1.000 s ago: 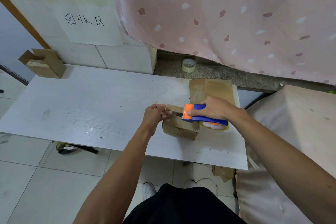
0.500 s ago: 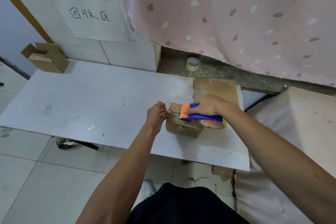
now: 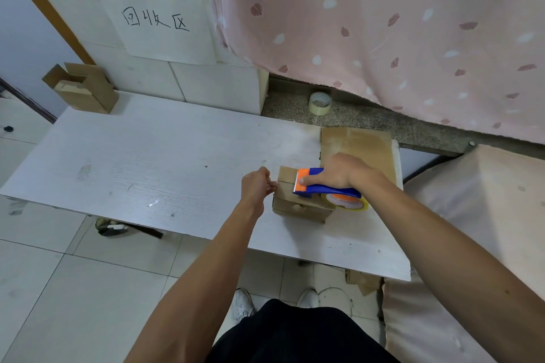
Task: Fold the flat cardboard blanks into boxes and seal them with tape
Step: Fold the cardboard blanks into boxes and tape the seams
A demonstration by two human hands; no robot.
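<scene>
Small box (image 3: 298, 209) sitting on white table (image 3: 147, 162). Right hand (image 3: 339, 171) gripping blue-and-orange tape dispenser (image 3: 324, 189), fingers curling round it, pressing it onto box's top. Left hand (image 3: 256, 186), fingers curling, pinching box's upper left edge. Flat blanks (image 3: 356, 141) lying just behind box. Tape roll (image 3: 320, 103) resting further behind box.

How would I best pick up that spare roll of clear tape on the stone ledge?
Probably pinch the ring wall of the pale clear tape roll, thumb outside, finger in the core, coming from above on the side of the white table. It seems to lie flat, hole up, and the pink curtain hangs close behind.
</scene>
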